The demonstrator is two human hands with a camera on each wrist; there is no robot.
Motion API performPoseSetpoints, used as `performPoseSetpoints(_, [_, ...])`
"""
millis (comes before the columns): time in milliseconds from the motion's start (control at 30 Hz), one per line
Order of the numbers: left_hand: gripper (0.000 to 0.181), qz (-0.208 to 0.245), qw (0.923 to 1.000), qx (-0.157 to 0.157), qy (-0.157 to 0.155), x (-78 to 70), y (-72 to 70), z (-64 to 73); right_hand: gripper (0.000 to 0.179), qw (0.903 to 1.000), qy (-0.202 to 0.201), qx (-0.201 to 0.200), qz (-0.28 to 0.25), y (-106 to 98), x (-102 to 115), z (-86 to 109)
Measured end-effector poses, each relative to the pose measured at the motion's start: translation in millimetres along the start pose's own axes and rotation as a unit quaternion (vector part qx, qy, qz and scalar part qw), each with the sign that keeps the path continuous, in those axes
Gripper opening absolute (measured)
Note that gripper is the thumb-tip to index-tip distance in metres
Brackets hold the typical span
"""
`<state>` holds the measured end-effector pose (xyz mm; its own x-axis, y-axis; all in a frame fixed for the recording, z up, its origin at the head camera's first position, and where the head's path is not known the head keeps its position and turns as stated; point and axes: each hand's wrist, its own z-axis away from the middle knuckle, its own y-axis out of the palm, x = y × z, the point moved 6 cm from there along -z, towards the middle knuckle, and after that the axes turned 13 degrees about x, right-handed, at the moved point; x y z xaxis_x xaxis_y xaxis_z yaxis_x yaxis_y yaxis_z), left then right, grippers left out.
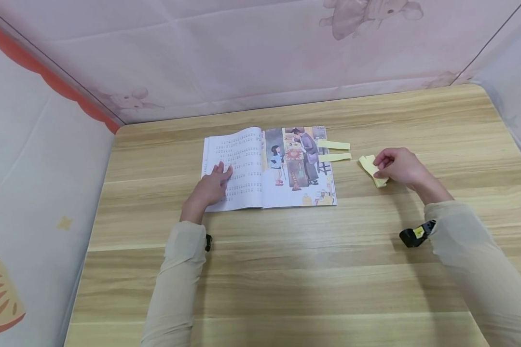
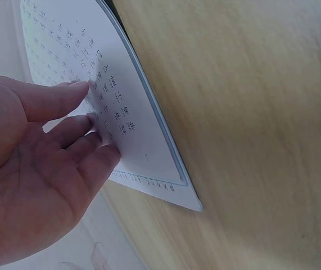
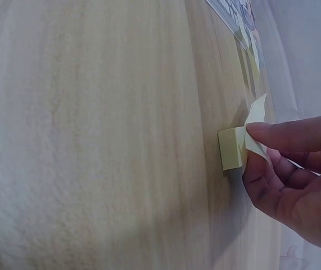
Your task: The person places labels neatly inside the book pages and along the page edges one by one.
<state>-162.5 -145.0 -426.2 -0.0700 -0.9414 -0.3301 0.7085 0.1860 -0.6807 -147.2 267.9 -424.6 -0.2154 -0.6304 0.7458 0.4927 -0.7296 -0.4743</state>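
An open book [image 1: 243, 168] lies on the table, text on its left page and a coloured picture on the right one. My left hand [image 1: 212, 187] rests its fingertips on the left page; in the left wrist view the fingers [image 2: 101, 163] are loosely bent against the paper. Two yellow sticky notes [image 1: 334, 144] stick out past the right page's edge. Right of them, my right hand [image 1: 401, 167] pinches a yellow sticky note [image 3: 256, 115] between thumb and fingers. A small sticky note pad [image 3: 230, 149] sits right beside that note, low against the table.
The wooden table [image 1: 286, 279] reaches back to a pink printed wall covering [image 1: 243, 58]. A white covering with a red scalloped border [image 1: 47, 79] stands along the left side. Black wrist cameras [image 1: 417, 234] sit at both sleeves.
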Motion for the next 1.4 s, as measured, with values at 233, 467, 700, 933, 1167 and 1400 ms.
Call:
performPoseSetpoints(233, [0.049, 0.0, 1.0, 0.0, 0.005, -2.4, -1.3, 1.3, 0.024, 0.9999, 0.001, 0.0, 0.012, 0.3, -0.6, -1.8])
performPoseSetpoints(467, [0.049, -0.002, 1.0, 0.001, 0.007, -1.1, -0.9, 0.2, 0.023, 0.9999, 0.003, -0.004, 0.015, 0.1, -1.1, -2.0])
performPoseSetpoints(700, [0.05, -0.001, 1.0, 0.002, 0.005, -1.4, -0.5, 0.5, 0.025, 0.9998, 0.011, -0.013, 0.008, -0.5, -2.3, -2.3])
performPoseSetpoints(933, [0.05, 0.001, 1.0, 0.004, 0.005, -1.1, -0.2, 0.8, 0.027, 0.9999, 0.009, -0.008, 0.01, -0.5, -0.6, -3.2])
performPoseSetpoints(1167, [0.05, 0.011, 0.9999, 0.006, 0.007, -1.5, -0.7, 2.3, 0.024, 0.9995, 0.024, -0.011, 0.018, -1.3, -0.6, -4.0])
performPoseSetpoints(1400, [0.05, 0.004, 0.9999, 0.011, 0.003, -0.5, 0.1, -0.3, 0.021, 0.9986, 0.039, -0.012, 0.034, -3.5, 0.7, -5.7])
